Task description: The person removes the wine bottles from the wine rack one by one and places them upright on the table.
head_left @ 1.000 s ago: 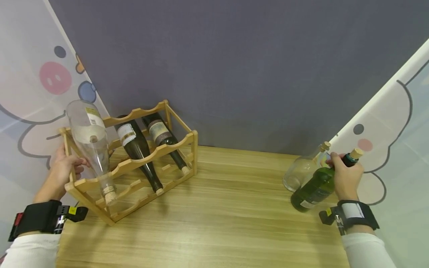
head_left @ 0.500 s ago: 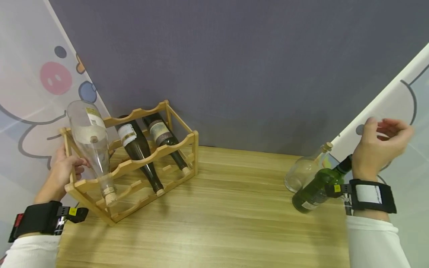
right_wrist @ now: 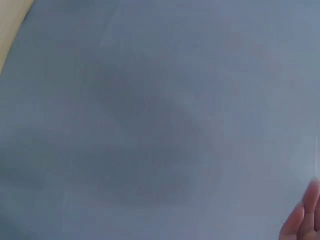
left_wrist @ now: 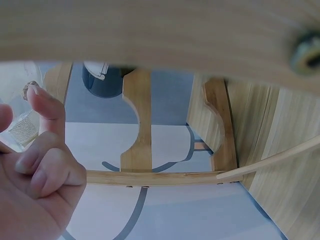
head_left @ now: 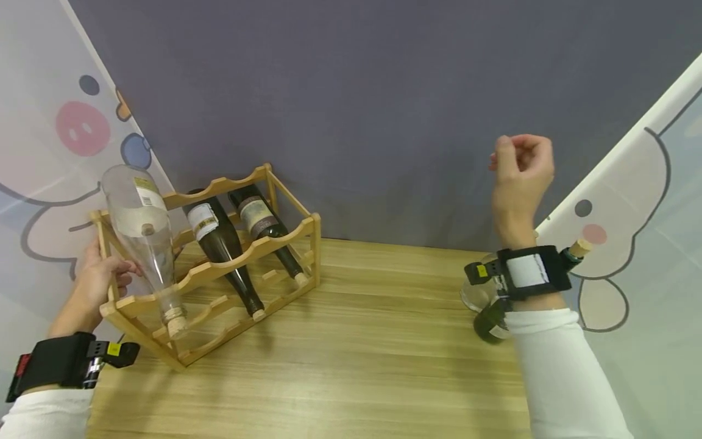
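Wooden rack, left fingers round its end

The rack is smooth wood — its 3 bottles glossy glass; backdrop — matt cloth.

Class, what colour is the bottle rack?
The bottle rack is light yellowish brown, clearest in the head view.

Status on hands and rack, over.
Left hand grips rack at its left end. Right hand raised, empty. Three bottles in rack. Right forearm partly hides green bottle.
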A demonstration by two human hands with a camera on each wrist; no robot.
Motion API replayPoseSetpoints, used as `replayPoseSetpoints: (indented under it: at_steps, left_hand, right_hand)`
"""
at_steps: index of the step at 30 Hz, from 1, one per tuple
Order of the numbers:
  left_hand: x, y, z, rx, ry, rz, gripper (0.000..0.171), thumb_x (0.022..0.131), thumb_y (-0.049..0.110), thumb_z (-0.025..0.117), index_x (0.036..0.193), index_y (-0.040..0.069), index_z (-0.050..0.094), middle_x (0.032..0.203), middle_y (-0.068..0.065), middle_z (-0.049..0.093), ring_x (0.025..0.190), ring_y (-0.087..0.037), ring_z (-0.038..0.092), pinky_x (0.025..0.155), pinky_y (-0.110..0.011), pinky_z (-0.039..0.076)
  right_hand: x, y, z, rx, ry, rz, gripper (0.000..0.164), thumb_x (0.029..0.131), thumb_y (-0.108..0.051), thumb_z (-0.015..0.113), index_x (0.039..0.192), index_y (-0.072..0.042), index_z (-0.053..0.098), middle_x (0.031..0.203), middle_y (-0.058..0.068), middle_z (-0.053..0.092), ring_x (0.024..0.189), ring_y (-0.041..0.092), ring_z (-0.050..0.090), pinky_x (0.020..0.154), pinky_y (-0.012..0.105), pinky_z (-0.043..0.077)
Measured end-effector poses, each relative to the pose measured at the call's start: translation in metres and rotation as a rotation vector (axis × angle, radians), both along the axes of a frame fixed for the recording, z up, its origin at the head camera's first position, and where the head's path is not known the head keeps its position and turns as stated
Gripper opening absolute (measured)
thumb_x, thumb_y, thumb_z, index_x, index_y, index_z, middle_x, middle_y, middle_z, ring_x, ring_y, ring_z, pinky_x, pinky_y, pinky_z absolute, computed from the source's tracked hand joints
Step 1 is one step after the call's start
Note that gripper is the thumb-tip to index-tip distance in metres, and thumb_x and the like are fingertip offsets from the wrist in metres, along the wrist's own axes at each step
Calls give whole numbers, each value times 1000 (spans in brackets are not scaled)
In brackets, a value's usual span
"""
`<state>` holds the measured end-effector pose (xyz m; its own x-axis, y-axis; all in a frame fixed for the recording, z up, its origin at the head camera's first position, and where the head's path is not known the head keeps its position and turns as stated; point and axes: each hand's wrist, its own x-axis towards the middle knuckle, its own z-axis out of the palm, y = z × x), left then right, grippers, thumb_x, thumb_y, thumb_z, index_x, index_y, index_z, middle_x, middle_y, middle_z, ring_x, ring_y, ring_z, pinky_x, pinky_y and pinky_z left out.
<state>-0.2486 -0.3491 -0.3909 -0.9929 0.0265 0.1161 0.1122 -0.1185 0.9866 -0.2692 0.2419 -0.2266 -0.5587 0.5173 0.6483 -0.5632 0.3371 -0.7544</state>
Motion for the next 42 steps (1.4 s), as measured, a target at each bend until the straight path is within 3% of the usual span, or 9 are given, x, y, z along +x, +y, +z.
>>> replayPoseSetpoints:
  at_steps: [3,8,12,17,23,29,36,42]
  left_hand:
    - [1,0,0,10,-13,7,40,96,-9,28,118,24,30,69,3,63,46,-11,48,39,-26,30]
    - [-1,-1,-1,17,-8,5,43,94,-11,28,118,24,31,68,3,65,43,-10,46,38,-27,30]
    - [-4,-1,-3,72,10,-29,41,93,-13,27,117,20,30,68,0,64,44,-10,46,37,-31,22]
    - [-1,-2,-3,126,10,-44,40,94,-14,25,116,18,29,68,-1,63,46,-9,47,38,-30,19]
    - [-1,2,-1,121,9,-30,41,94,-14,26,118,18,30,67,-1,62,45,-9,46,39,-31,18]
    - [-4,4,2,100,9,-24,41,94,-13,27,119,19,30,67,0,62,45,-10,46,39,-32,18]
    - [-3,3,2,77,2,-7,43,94,-11,29,121,23,30,68,1,62,46,-10,46,38,-29,24]
    - [-2,4,3,42,-2,11,47,96,-9,31,128,25,28,69,3,61,47,-10,45,39,-26,29]
  right_hand:
    - [-4,-33,0,116,-69,83,10,93,-22,63,93,-22,53,75,-9,59,66,5,58,65,19,51]
    - [-4,-94,-6,271,-210,266,21,93,-29,64,102,-11,56,76,-1,65,60,9,61,59,23,54]
    - [2,-141,-11,424,-384,416,36,94,-39,61,113,-9,55,84,8,70,65,17,65,62,29,52]
    - [17,-192,-21,581,-533,598,41,96,-46,55,120,-14,51,91,1,68,76,16,65,67,30,51]
    - [33,-233,-36,758,-547,781,44,99,-44,52,132,-16,44,91,-3,62,75,10,60,69,24,48]
    - [43,-259,-53,851,-532,813,49,100,-45,50,140,-19,40,101,-5,54,78,5,54,67,17,45]
    - [56,-286,-77,1052,-589,884,56,97,-54,50,148,-38,31,132,-9,48,111,0,46,79,16,42]
    - [64,-302,-95,1175,-584,952,60,98,-55,48,152,-49,21,132,-4,44,90,-5,51,68,13,43]
